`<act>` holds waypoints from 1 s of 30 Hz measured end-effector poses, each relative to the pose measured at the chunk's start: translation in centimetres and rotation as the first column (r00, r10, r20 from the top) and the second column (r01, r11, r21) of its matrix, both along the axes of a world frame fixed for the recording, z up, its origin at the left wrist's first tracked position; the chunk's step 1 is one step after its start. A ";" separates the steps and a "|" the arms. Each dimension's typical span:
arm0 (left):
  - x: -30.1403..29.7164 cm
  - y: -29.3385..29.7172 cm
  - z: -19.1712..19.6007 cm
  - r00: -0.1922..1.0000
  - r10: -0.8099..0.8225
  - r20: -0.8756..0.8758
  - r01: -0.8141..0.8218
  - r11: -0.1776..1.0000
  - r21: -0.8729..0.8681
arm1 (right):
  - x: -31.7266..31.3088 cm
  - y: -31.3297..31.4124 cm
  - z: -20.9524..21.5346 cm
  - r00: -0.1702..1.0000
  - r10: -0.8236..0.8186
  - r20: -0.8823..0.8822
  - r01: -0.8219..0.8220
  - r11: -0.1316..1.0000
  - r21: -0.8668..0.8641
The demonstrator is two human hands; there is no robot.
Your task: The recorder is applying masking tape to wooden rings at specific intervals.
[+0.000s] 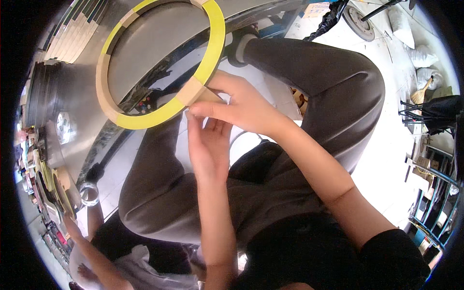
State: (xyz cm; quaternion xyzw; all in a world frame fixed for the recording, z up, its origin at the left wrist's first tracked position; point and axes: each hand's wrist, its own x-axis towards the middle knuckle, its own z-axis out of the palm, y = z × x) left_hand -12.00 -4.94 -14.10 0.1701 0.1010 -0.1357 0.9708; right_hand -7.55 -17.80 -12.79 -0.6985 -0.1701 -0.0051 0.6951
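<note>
So the wooden ring (145, 63) with yellow tape wraps sits just above both hands, over the grey table (159, 43). Left hand (209, 147) is open underneath, fingertips touching the bare joint block; right hand (244, 107) pinches that block. Looks light, stiff, maybe weak at the joints, so I'd grip it by the blocks.

The person wears dark grey trousers (309, 92) and a black short-sleeved top (386, 256).

surface: grey metal table (159, 43) | on it: wooden ring w/ yellow tape (215, 43)
</note>
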 end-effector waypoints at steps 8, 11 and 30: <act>3.4 3.0 8.5 0.621 -0.643 0.447 -0.783 -0.538 0.313 | -0.2 0.5 0.2 0.989 0.022 -0.146 0.006 0.982 0.189; 4.1 2.9 8.9 0.609 -0.726 0.320 -0.770 -0.444 0.458 | -0.6 -0.2 0.3 0.975 0.064 -0.214 -0.016 0.976 0.219; 8.9 2.1 14.0 0.627 -0.755 -0.192 -0.011 -0.254 0.967 | -1.8 -0.5 1.6 0.987 -0.142 -0.074 0.151 0.977 0.152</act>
